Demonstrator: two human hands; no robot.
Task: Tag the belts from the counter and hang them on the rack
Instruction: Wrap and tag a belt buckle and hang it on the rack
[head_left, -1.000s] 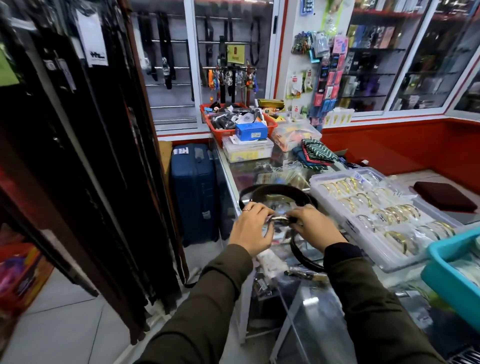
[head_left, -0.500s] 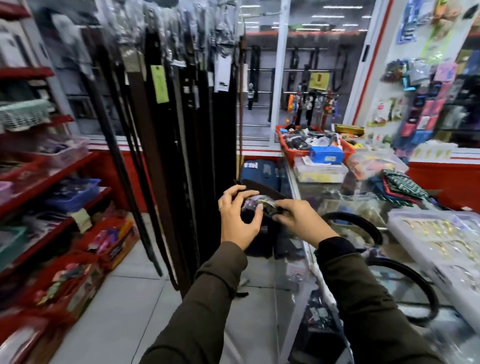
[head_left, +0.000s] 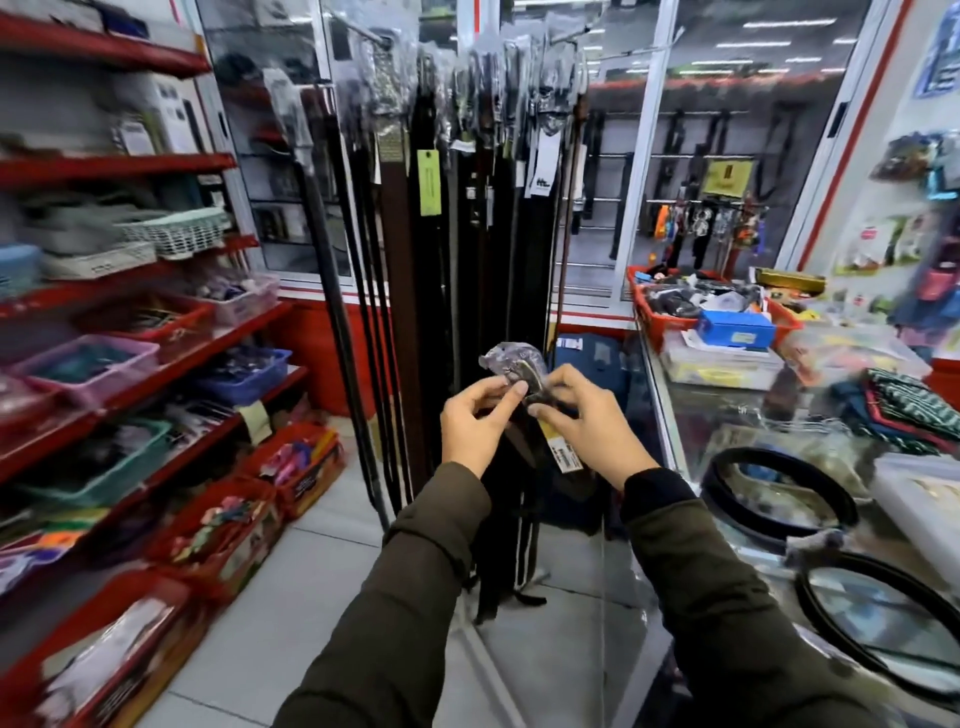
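Both my hands hold one black belt (head_left: 506, 499) by its plastic-wrapped buckle (head_left: 511, 361) in front of the belt rack (head_left: 467, 208). My left hand (head_left: 475, 421) pinches the buckle end from the left; my right hand (head_left: 582, 421) grips it from the right. A yellow tag (head_left: 556, 449) hangs from the belt below my right hand. The strap drops straight down between my forearms. Many dark belts hang on the rack just behind the buckle. Two coiled black belts (head_left: 779, 499) (head_left: 878, 629) lie on the glass counter (head_left: 727, 431) at the right.
Red shelves (head_left: 130, 322) with baskets and trays line the left side. On the counter stand a red basket (head_left: 660, 317), a blue box (head_left: 735, 325) and folded cloth (head_left: 904, 410). A blue suitcase (head_left: 587, 358) stands behind the rack. Grey floor tiles (head_left: 322, 597) lie between shelves and counter.
My view has swung left from the counter to the rack. Both hands carried the belt's buckle end off the counter and raised it before the hanging belts; the strap now hangs down.
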